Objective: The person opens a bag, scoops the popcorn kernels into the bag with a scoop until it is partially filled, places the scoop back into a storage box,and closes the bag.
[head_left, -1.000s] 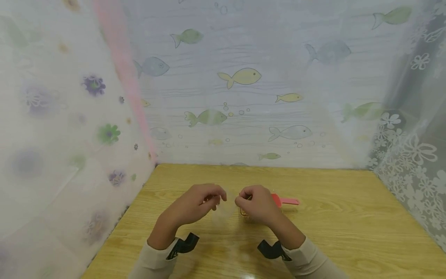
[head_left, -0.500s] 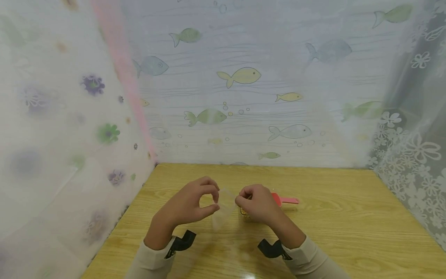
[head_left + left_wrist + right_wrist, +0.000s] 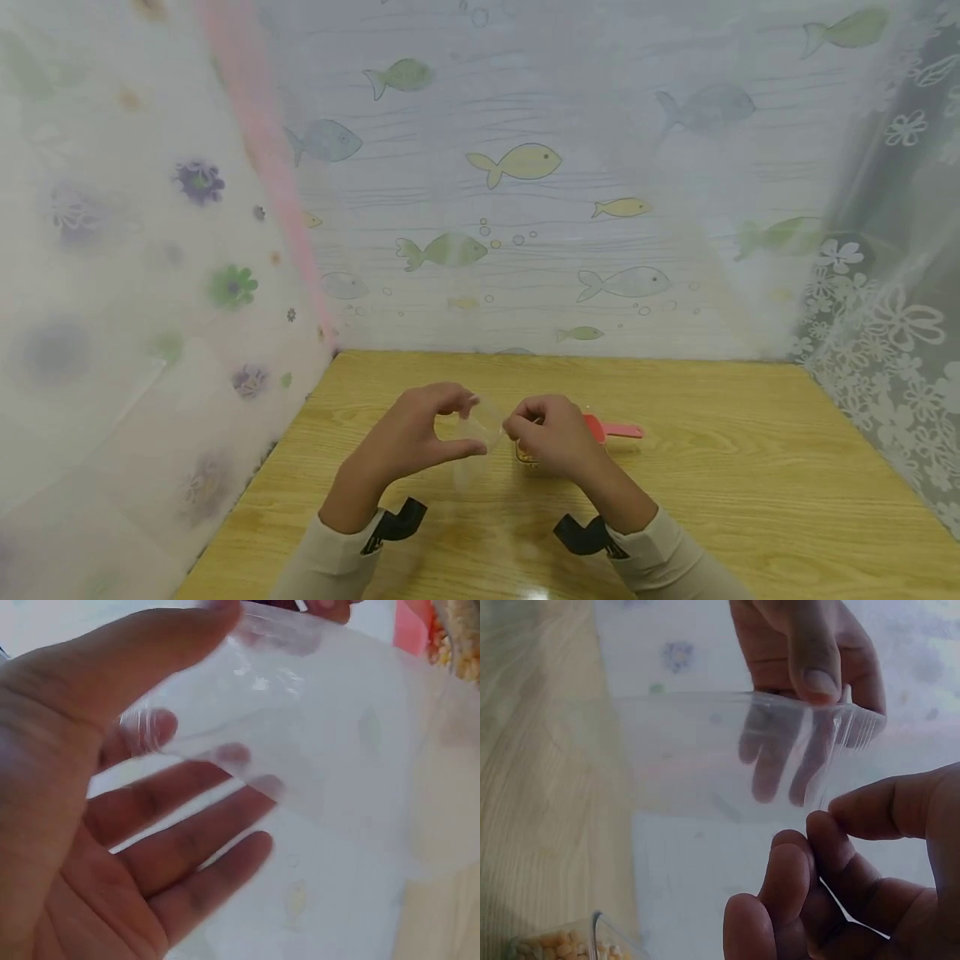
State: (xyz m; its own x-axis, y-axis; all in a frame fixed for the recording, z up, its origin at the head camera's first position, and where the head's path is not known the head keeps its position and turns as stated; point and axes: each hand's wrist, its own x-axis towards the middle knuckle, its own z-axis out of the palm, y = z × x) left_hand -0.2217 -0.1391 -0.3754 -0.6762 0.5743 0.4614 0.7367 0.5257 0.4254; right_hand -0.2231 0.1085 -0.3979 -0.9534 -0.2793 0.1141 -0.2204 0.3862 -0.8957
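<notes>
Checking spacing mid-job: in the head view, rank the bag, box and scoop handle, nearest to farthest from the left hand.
From the left hand:
1. Bag, between the hands.
2. Box, to the right, partly hidden by the right hand.
3. Scoop handle, farthest right.

Left hand [image 3: 408,435]: thumb and fingers spread apart at the clear plastic bag [image 3: 483,427]. Right hand [image 3: 553,437]: thumb and index finger pinch the bag's near-side edge, bag between the two hands. Clear container [image 3: 527,457] with yellow bits, partly hidden behind right hand. Pink scoop [image 3: 622,431] just beside it, handle pointing right. Wood-grain table [image 3: 720,483]. Beige sleeves [image 3: 330,554], black wrist mounts [image 3: 401,520] on both arms. Behind: fish-print curtain [image 3: 525,108]; flower-print curtain [image 3: 112,292] on left side.
</notes>
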